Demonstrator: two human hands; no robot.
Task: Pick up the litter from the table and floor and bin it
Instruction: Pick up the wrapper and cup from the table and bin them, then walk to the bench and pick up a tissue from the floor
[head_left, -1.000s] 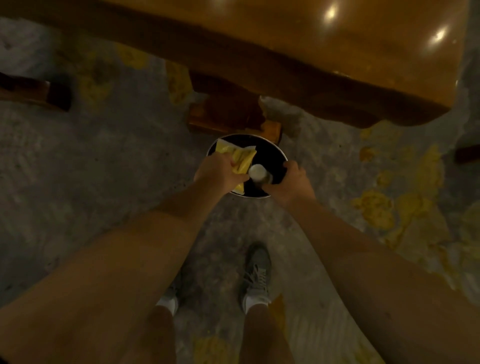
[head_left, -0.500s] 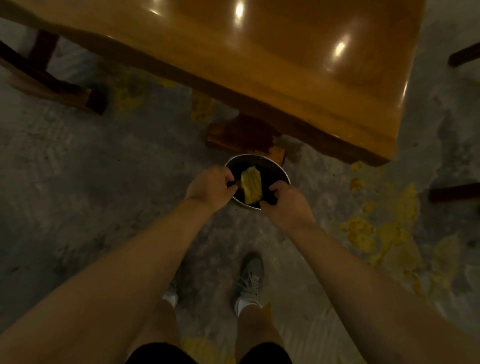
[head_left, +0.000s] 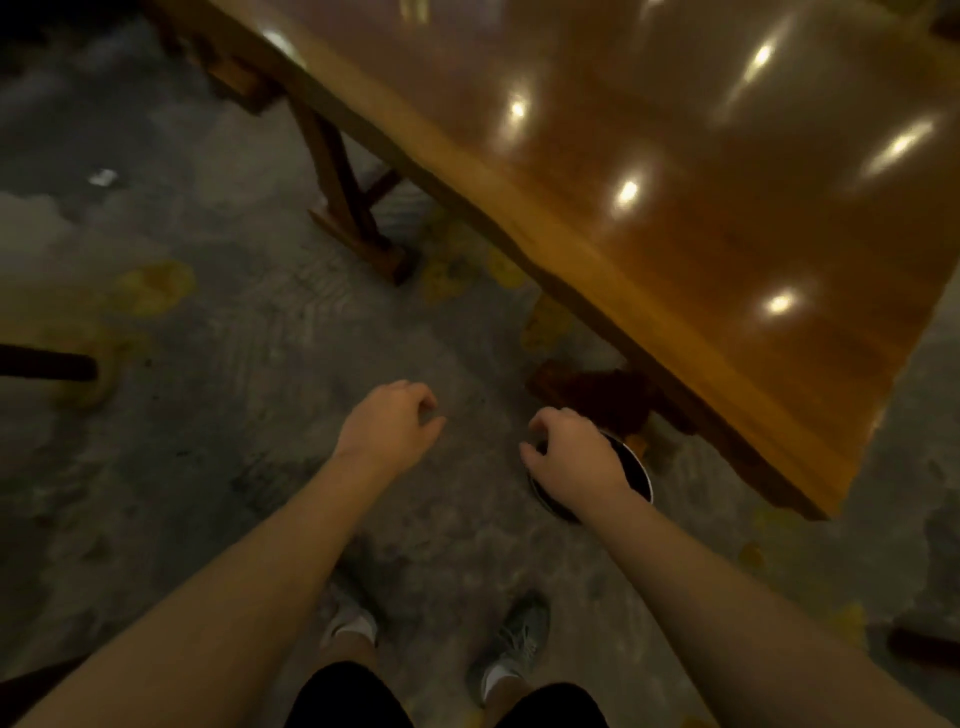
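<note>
While both forearms extend forward over the grey floor (head_left: 218, 415), the right hand (head_left: 574, 460) hangs directly above the bin (head_left: 636, 467), its fingers loosely curled and grasping nothing. The hand covers most of the bin's opening, so only the far rim and a strip of dark interior show; the contents cannot be determined. The left hand (head_left: 387, 423) hangs to the left of the bin, clear of it, fingers likewise curled and empty. The bin stands on the floor, just beside the table leg (head_left: 597, 395) and close under the near edge of the wooden table (head_left: 701, 182), whose glossy top shows several light reflections. Nearer the person than the bin, two shoes (head_left: 511, 649) stand on the floor. Far from the bin, toward the upper left, a small pale scrap (head_left: 104, 176) lies on the floor; blur prevents identification. Yellow patches (head_left: 156, 286) mark the floor to the left of the bin.
</note>
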